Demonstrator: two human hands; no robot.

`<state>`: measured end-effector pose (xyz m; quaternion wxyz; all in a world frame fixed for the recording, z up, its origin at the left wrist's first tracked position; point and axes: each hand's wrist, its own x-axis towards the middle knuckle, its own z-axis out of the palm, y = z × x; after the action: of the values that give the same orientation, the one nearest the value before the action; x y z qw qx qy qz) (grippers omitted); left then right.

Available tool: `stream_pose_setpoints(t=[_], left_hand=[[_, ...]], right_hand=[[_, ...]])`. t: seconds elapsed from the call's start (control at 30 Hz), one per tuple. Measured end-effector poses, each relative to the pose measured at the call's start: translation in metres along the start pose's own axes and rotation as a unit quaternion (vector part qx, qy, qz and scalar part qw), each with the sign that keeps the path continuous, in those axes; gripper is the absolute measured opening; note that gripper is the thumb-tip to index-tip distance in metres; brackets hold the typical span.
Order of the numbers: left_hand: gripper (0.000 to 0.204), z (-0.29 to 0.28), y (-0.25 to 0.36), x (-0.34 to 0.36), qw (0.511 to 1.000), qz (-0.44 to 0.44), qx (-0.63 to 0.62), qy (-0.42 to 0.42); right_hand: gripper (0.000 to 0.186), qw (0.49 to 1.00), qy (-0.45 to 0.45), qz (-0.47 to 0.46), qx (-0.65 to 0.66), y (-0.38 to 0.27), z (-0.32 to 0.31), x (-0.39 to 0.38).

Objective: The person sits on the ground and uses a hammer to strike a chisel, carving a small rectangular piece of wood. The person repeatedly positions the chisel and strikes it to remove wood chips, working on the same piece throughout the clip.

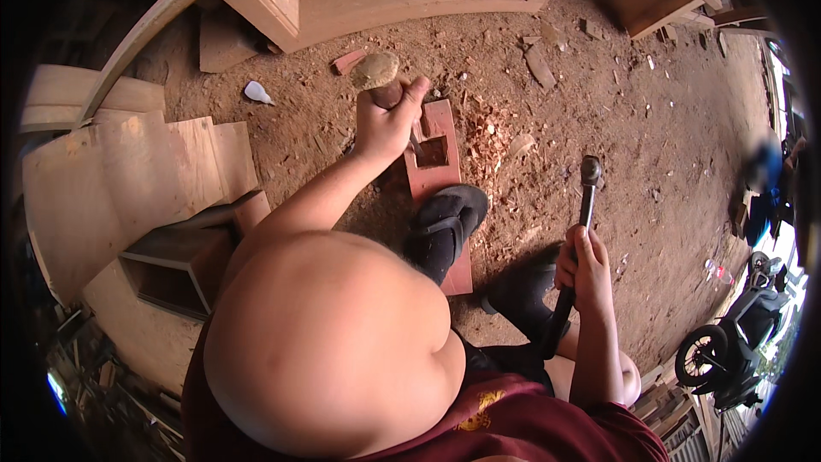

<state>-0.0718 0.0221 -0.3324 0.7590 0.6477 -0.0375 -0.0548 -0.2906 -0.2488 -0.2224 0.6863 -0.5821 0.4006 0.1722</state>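
Observation:
My left hand point(389, 126) is closed around a wood chisel, whose brown handle ends in a pale, battered, flared top point(375, 71). The chisel's blade point(417, 147) slants down into a rectangular hole point(434, 152) cut in a reddish wooden board point(440, 115) lying on the ground. My foot in a dark sandal point(453, 210) rests on that board. To the right, well apart from the chisel, my right hand point(586, 269) grips a hammer point(590, 173) by its dark handle, with the metal head up.
Wood shavings point(489, 139) lie beside the board on the dirt floor point(633, 120). A wooden frame point(410, 0) stands ahead, and plywood sheets point(128, 162) lie at left. A motorcycle point(735, 334) is at far right. My bent bare knee point(325, 342) fills the lower left.

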Motion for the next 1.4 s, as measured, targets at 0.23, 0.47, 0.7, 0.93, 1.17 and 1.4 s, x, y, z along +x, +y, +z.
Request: stream_pose_setpoints(t=[0.23, 0.47, 0.7, 0.93, 1.17, 1.4], left_hand=[[0.026, 0.012, -0.010, -0.021, 0.993, 0.033, 0.099, -0.051], [0.031, 0.007, -0.019, -0.017, 0.998, 0.058, 0.032, 0.009], [0.027, 0.003, -0.023, -0.030, 0.999, 0.018, 0.037, -0.015], [0.024, 0.013, -0.018, -0.036, 0.993, 0.065, 0.093, -0.025], [0.024, 0.032, -0.001, -0.040, 0.982, 0.098, 0.154, 0.041], [0.019, 0.050, -0.003, -0.059, 0.954, 0.203, 0.216, -0.030]], right_hand=[[0.030, 0.999, -0.045, -0.013, -0.015, -0.022, 0.028, 0.015], [0.035, 0.998, -0.059, 0.025, 0.024, -0.025, 0.036, 0.018], [0.037, 0.998, -0.046, 0.025, 0.033, -0.024, 0.034, 0.011], [0.038, 0.999, -0.037, 0.004, 0.018, -0.038, 0.036, -0.004], [0.045, 0.993, -0.049, -0.096, -0.040, -0.054, 0.035, -0.021], [0.054, 0.892, -0.043, -0.423, 0.151, -0.146, 0.035, -0.085]])
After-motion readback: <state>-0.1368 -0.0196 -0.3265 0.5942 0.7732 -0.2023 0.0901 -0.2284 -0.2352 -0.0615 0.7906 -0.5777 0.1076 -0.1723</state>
